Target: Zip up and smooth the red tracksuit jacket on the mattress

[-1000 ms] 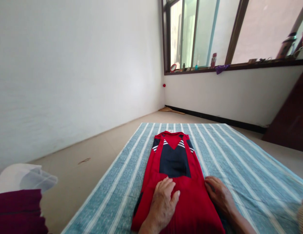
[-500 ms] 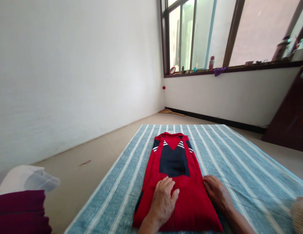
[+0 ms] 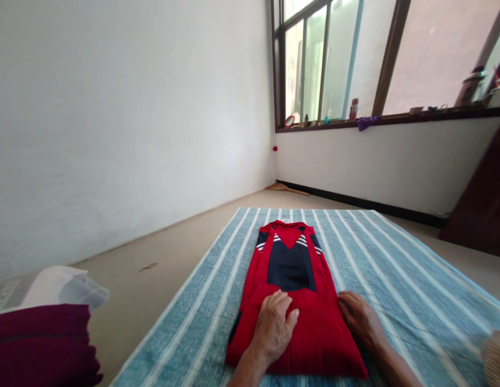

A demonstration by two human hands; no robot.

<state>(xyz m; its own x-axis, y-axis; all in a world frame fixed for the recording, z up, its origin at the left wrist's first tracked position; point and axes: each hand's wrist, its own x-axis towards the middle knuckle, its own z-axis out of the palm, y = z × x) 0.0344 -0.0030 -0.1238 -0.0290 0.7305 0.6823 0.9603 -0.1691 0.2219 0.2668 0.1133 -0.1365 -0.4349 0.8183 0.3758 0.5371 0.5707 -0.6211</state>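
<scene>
At the near edge, a folded red garment (image 3: 318, 349) lies on a blue-and-white striped cloth (image 3: 193, 317), its length running from near to far. At the near left corner sits a folded maroon cloth (image 3: 40, 344), with a whitish plastic bag (image 3: 52, 285) just beyond it; at the near right edge, part of a beige textured thing (image 3: 496, 357) shows.

The 2 hands are at the garment's near half. The left hand (image 3: 274, 325) rests palm down on top of it, left of the middle, fingers loosely spread and thumb out to the right, so the red fabric is directly underneath. The right hand (image 3: 360, 317) is at the garment's right side, fingertips touching that edge and thumb tucked in; I cannot tell whether it pinches the fabric.

Just beyond the left hand's fingertips, a navy panel (image 3: 290, 269) shows on the garment, and farther up are white stripes (image 3: 301, 240) and a red collar. A pale label (image 3: 285, 221) is at the far end.

Past the striped cloth, a thin loop (image 3: 148, 266) lies on the floor at left, and a broom (image 3: 280, 187) lies in the far corner. Farther right, a purple cloth (image 3: 366, 123) hangs over the windowsill (image 3: 427, 116), near 1 reddish bottle (image 3: 354, 109).
</scene>
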